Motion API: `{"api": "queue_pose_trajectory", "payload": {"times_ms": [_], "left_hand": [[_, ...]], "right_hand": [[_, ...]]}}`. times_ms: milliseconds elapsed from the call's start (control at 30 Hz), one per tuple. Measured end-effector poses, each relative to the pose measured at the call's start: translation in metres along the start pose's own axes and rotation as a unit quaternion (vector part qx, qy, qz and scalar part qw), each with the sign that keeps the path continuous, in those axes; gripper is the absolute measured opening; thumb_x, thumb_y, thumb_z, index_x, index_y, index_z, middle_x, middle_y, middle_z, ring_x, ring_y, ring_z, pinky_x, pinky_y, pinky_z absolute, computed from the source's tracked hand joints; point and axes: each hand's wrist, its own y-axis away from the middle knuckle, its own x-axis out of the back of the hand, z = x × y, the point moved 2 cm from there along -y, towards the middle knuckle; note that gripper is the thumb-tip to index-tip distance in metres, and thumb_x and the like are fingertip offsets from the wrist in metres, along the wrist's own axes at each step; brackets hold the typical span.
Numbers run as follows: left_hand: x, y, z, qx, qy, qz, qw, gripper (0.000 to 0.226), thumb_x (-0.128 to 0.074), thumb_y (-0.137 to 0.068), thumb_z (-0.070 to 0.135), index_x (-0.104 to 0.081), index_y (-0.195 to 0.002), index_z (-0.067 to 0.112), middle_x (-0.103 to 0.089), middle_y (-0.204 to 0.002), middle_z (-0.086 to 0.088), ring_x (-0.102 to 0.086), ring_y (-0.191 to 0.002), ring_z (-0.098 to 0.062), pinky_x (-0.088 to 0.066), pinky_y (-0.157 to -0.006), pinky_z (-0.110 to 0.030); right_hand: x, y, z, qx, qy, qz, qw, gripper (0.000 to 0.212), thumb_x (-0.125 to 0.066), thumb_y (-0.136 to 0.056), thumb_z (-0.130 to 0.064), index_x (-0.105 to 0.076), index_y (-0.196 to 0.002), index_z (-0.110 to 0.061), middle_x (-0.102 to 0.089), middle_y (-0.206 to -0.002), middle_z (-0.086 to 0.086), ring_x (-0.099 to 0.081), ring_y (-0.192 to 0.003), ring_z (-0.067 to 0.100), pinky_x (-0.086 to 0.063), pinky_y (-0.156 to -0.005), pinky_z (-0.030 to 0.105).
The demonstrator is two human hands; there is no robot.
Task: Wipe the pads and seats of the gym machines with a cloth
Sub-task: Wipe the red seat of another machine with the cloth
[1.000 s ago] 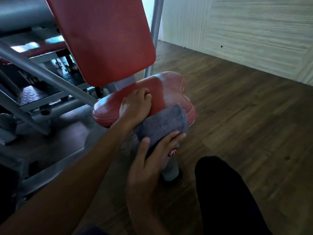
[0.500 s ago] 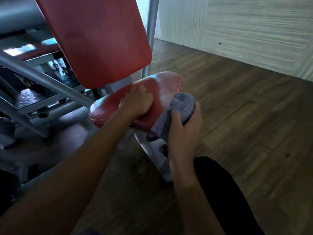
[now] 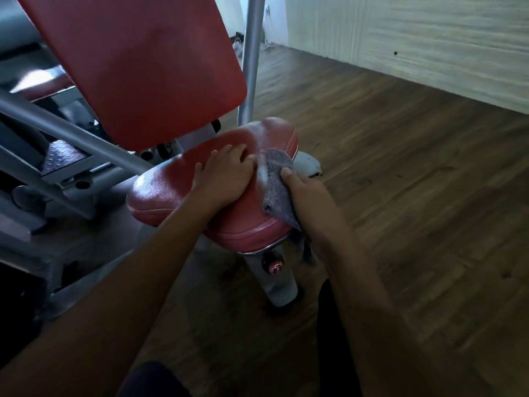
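A red padded seat (image 3: 171,187) of a gym machine sits in the middle of the view, with a red back pad (image 3: 137,61) rising behind it. My left hand (image 3: 226,173) rests flat on the seat's top, fingers spread. My right hand (image 3: 309,196) grips a grey cloth (image 3: 277,184) and holds it against the seat's right edge. Part of the cloth hangs down below the seat rim.
Grey steel frame bars (image 3: 71,133) and a tread plate (image 3: 63,159) lie to the left. A grey upright post (image 3: 252,58) stands behind the seat. A red adjustment knob (image 3: 273,266) sits under it. Wooden floor (image 3: 400,167) spreads right toward a pale wall (image 3: 415,32).
My right hand has carried the cloth from the seat's front edge round to its right side. My left hand has opened flat on the seat. The view has shifted closer.
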Motion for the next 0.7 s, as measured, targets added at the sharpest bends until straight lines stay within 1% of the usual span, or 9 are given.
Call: {"api": "queue_pose_trajectory", "payload": {"times_ms": [100, 167, 233, 300, 400, 467, 567, 633, 700], "left_hand": [[-0.001, -0.002, -0.002, 0.008, 0.003, 0.001, 1.0, 0.057, -0.033, -0.099, 0.05, -0.037, -0.152, 0.029, -0.028, -0.163, 0.003, -0.022, -0.15, -0.022, -0.011, -0.121, -0.056], [-0.001, -0.003, -0.003, 0.011, 0.002, 0.001, 1.0, 0.057, -0.033, -0.098, 0.051, -0.036, -0.152, 0.03, -0.028, -0.162, 0.003, -0.023, -0.15, -0.02, -0.013, -0.121, -0.055], [-0.002, -0.003, -0.003, 0.018, 0.003, -0.002, 1.0, 0.054, -0.033, -0.101, 0.049, -0.036, -0.152, 0.03, -0.028, -0.163, 0.003, -0.021, -0.151, -0.019, -0.012, -0.121, -0.055], [-0.002, -0.002, -0.001, 0.018, 0.007, -0.003, 1.0, 0.057, -0.032, -0.099, 0.051, -0.036, -0.152, 0.029, -0.028, -0.162, 0.002, -0.021, -0.151, -0.019, -0.011, -0.121, -0.055], [-0.001, 0.001, 0.001, 0.021, 0.009, 0.003, 1.0, 0.053, -0.035, -0.102, 0.047, -0.036, -0.152, 0.029, -0.029, -0.162, 0.002, -0.02, -0.151, -0.017, -0.011, -0.122, -0.054], [0.0, 0.001, 0.001, 0.028, 0.006, 0.005, 1.0, 0.051, -0.036, -0.104, 0.044, -0.035, -0.152, 0.03, -0.026, -0.163, 0.003, -0.018, -0.151, -0.016, -0.009, -0.122, -0.053], [0.0, 0.003, 0.004, 0.035, 0.001, -0.003, 0.999, 0.051, -0.034, -0.104, 0.044, -0.033, -0.153, 0.031, -0.022, -0.164, 0.003, -0.015, -0.152, -0.016, -0.006, -0.122, -0.052], [0.0, 0.003, 0.005, 0.04, 0.004, -0.009, 0.999, 0.051, -0.033, -0.105, 0.045, -0.031, -0.154, 0.031, -0.021, -0.165, 0.003, -0.013, -0.152, -0.017, -0.005, -0.122, -0.052], [0.001, 0.003, 0.005, 0.04, -0.002, -0.008, 0.999, 0.052, -0.032, -0.105, 0.045, -0.03, -0.154, 0.031, -0.02, -0.165, 0.004, -0.013, -0.152, -0.018, -0.005, -0.123, -0.052]], "right_hand": [[0.004, 0.028, 0.012, 0.044, 0.012, -0.008, 0.999, 0.036, -0.04, -0.101, -0.044, -0.058, -0.127, -0.026, -0.066, -0.116, -0.001, -0.062, -0.104, 0.016, -0.049, -0.089, 0.035], [0.005, 0.02, 0.011, 0.06, 0.005, -0.028, 0.998, 0.039, -0.042, -0.099, -0.045, -0.056, -0.131, -0.028, -0.065, -0.12, 0.0, -0.062, -0.109, 0.018, -0.049, -0.096, 0.042], [0.002, -0.003, -0.001, 0.046, 0.011, -0.045, 0.998, 0.043, -0.043, -0.099, -0.04, -0.053, -0.137, -0.023, -0.061, -0.128, 0.004, -0.058, -0.116, 0.02, -0.045, -0.103, 0.044], [0.004, -0.017, -0.005, 0.054, 0.011, -0.068, 0.996, 0.052, -0.043, -0.097, -0.043, -0.045, -0.144, -0.02, -0.056, -0.135, 0.006, -0.054, -0.122, 0.023, -0.042, -0.107, 0.046], [0.006, 0.001, 0.011, 0.024, -0.043, -0.088, 0.995, 0.041, -0.043, -0.101, -0.042, -0.05, -0.139, -0.029, -0.062, -0.127, -0.002, -0.059, -0.116, 0.015, -0.047, -0.102, 0.041], [0.011, 0.021, 0.018, 0.004, -0.084, -0.107, 0.991, 0.04, -0.046, -0.1, -0.043, -0.05, -0.139, -0.033, -0.063, -0.127, -0.008, -0.061, -0.115, 0.011, -0.048, -0.1, 0.038], [0.008, -0.007, 0.008, -0.001, -0.1, -0.109, 0.989, 0.038, -0.048, -0.1, -0.038, -0.055, -0.135, -0.025, -0.065, -0.123, -0.001, -0.062, -0.111, 0.014, -0.048, -0.097, 0.034], [0.006, -0.03, 0.002, -0.003, -0.083, -0.112, 0.99, 0.048, -0.049, -0.095, -0.042, -0.052, -0.137, -0.019, -0.063, -0.126, 0.005, -0.061, -0.113, 0.02, -0.046, -0.102, 0.041], [0.002, -0.039, 0.002, -0.017, -0.099, -0.113, 0.988, 0.06, -0.049, -0.088, -0.046, -0.046, -0.142, -0.02, -0.06, -0.131, 0.005, -0.061, -0.115, 0.022, -0.046, -0.105, 0.045]]}}
